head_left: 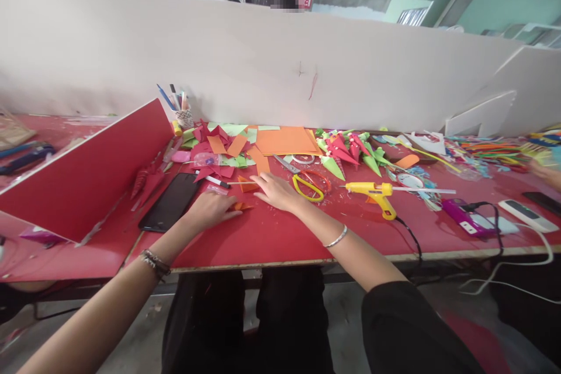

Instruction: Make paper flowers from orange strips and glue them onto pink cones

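Note:
My left hand (pixel 214 209) rests low over the red table, its fingers closed on a small piece of orange paper (pixel 242 206). Opposite it, my right hand (pixel 275 191) reaches in from the right, fingertips at the end of a thin pale stick (pixel 236 183). Another bit of orange paper (pixel 248 186) lies under that stick. Just beyond my right hand are yellow-handled scissors (pixel 308 188). A black marker with a white cap (pixel 213 179) lies behind my left hand, and a black phone (pixel 170 203) is left of it.
A yellow glue gun (pixel 377 194) with a cord lies to the right, near a purple power strip (pixel 468 219). Folded red and green paper pieces (pixel 346 152) and orange sheets (pixel 287 140) line the back. A red board (pixel 92 169) stands at left; another person's hand (pixel 546 174) is far right.

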A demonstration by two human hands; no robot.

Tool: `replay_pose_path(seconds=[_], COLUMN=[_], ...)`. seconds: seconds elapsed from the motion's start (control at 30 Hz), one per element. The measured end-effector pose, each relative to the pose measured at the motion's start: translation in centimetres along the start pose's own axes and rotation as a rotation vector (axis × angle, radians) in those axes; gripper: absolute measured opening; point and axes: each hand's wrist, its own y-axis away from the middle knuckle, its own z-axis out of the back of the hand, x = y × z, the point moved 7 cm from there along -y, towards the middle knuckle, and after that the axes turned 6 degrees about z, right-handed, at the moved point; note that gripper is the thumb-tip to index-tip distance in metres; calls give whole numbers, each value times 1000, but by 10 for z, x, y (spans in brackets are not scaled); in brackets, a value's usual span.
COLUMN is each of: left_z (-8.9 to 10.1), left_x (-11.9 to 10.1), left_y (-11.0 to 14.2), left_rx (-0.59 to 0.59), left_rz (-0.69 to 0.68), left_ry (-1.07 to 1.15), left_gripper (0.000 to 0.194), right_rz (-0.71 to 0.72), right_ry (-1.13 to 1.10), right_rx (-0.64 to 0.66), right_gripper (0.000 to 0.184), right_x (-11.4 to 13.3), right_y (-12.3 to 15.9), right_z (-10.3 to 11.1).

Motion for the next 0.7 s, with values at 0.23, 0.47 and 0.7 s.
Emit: replay_pose_path(seconds=[0.23, 0.47, 0.7], left_z=[-2, -3, -1], left_x=[13, 21, 25], left_y=[8, 7, 9], left_rx=[4, -39, -57], left_rz=[114, 239, 280], left_ry=[97, 194, 289], left_gripper=[33, 25, 26], right_rz=[78, 101, 18], right_ry=[-18, -40, -316], right_rx=[1, 20, 34], right_gripper=[49, 40, 33], right_x=[2, 1, -21], right_y=[-12, -15, -26], right_z=[-12, -16, -31])
